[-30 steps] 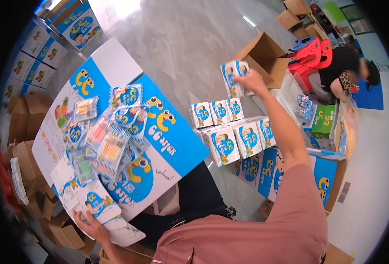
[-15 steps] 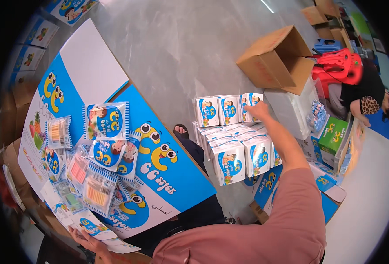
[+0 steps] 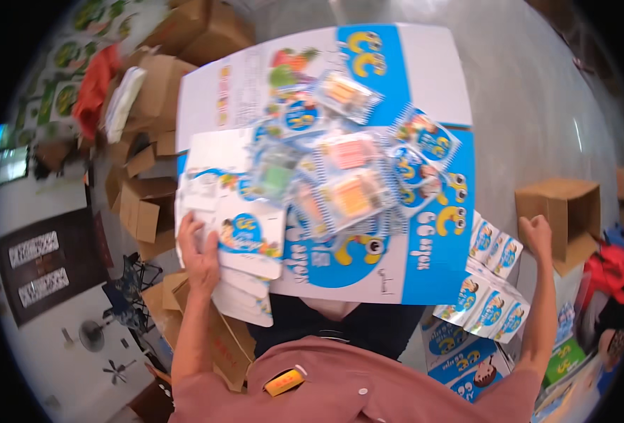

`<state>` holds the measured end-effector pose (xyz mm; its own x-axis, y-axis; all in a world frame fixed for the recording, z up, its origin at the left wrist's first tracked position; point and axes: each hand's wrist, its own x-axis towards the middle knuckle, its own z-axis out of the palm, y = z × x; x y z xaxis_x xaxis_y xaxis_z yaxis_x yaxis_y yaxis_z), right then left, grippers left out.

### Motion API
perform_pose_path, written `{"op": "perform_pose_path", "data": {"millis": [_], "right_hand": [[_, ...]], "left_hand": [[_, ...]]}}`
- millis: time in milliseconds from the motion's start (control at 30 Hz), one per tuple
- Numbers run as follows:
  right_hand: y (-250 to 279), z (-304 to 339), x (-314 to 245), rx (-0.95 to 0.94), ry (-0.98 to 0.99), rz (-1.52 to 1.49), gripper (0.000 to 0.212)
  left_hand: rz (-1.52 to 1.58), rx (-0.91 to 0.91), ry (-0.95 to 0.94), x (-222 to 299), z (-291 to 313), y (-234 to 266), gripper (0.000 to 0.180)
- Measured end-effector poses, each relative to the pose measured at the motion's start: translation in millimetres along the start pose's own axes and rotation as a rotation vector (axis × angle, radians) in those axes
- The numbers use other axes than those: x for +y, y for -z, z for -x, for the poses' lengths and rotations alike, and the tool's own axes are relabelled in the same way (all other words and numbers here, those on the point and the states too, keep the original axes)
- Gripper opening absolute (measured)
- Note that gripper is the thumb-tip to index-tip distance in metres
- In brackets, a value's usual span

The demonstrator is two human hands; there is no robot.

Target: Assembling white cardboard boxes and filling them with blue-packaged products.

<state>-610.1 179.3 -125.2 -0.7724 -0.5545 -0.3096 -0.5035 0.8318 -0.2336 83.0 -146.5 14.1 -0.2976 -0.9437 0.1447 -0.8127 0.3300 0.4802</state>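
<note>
Flat cartons (image 3: 245,233) lie nearest, a loose fanned stack left of the body's midline, long axis running roughly away from the torso. Left hand (image 3: 200,259) is directly on them, thumb and fingers over the near-left edge; cannot tell whether it grips or just rests. Pile of clear-wrapped packets (image 3: 354,197) sits right of that stack and a bit beyond, spread over the big printed carton (image 3: 425,275); some packets touch or overlap the flat cartons' edge. Left hand is clearly the nearer one to both; right hand is well apart, past the carton's right side. Small printed boxes (image 3: 490,310) stand just off the carton's near-right corner, in two rows slanting down to the right, between carton and right forearm. Right hand (image 3: 537,234) hangs beyond and right of these, in front of the open brown box (image 3: 560,218); fingers look curled, nothing visible in them, blur hides whether it holds anything. Farther right, red chair (image 3: 612,275). Versus half a second ago: right hand is off the back-row box it touched and now shows by the brown box; left hand stays on the flat cartons; view has swung left, centring the carton.
</note>
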Motion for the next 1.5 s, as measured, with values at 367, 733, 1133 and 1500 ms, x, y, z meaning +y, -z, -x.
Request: {"op": "perform_pose_path", "data": {"millis": [367,733,1133,1500], "right_hand": [[81,209,-334,-0.145,0.617,-0.693,0.011],[-38,290,-472,-0.071,0.499,-0.353,0.044],[-81,274,-480,-0.131,0.447,-0.776,0.038],[-70,308,-472,-0.313,0.387,-0.987,0.033]], "left_hand": [[0.184,0.476,0.455,-70,52,97,0.045],[0.165,0.400,0.135,-56,-71,60,0.051],[0.017,-0.012,0.260,-29,-129,0,0.073],[0.508,0.041,0.097,-41,-105,55,0.030]]}}
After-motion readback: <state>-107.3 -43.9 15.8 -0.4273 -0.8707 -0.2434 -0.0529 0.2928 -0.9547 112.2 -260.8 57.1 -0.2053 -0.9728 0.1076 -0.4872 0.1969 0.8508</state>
